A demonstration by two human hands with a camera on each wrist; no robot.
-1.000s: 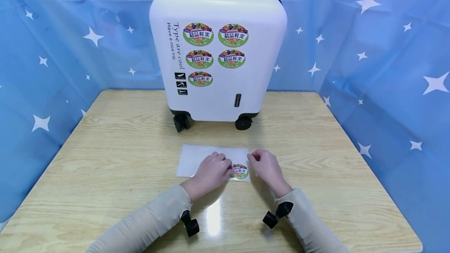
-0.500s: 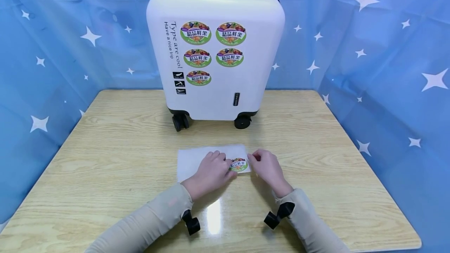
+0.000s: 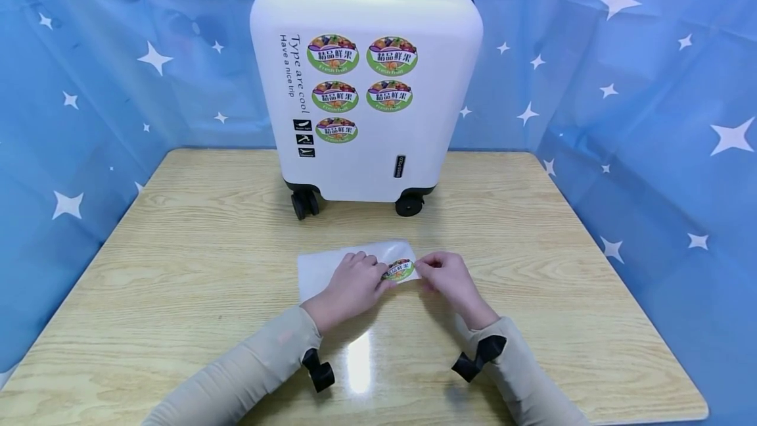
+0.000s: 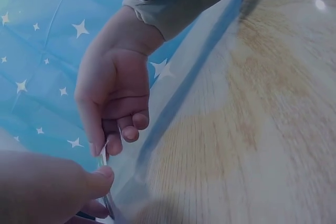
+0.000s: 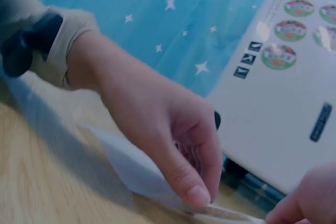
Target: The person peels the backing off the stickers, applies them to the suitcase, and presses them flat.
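A white backing sheet (image 3: 317,269) lies on the table with its right end raised, carrying an oval fruit sticker (image 3: 399,271). My left hand (image 3: 352,284) holds the sheet beside the sticker; in the right wrist view, its thumb and fingers pinch the sheet's edge. My right hand (image 3: 448,281) pinches the right end of the sheet with thumb and fingertip, right at the sticker's edge. In the left wrist view, the sheet shows as a thin edge between the right hand (image 4: 118,87) and the left hand (image 4: 47,187).
Behind the sheet stands a white suitcase (image 3: 367,173) with black wheels and handle. Several oval fruit stickers (image 3: 336,96) are on its front, beside printed lettering. A wooden table (image 3: 562,281) lies underneath, with a blue star-patterned curtain (image 3: 639,71) around it.
The right end of the sheet has lifted and tilted, turning the sticker upward. My right fingers have moved slightly inward onto the sheet's end. The left hand has barely moved.
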